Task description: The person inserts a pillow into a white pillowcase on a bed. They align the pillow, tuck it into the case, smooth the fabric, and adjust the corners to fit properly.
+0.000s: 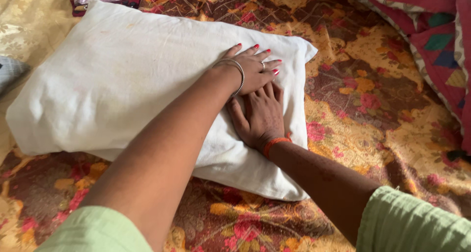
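While its fingers lie flat and spread, gripping nothing, the left hand [252, 68] overlaps the right hand [261, 115], also flat, on the white pillow [122, 80]. Beneath the pillow spreads a floral bedsheet [363, 100].

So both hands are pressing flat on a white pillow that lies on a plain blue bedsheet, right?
Not quite. The head view shows the left hand and right hand flat on the white pillow, but the bedsheet is floral, in orange, brown and pink, not plain blue.
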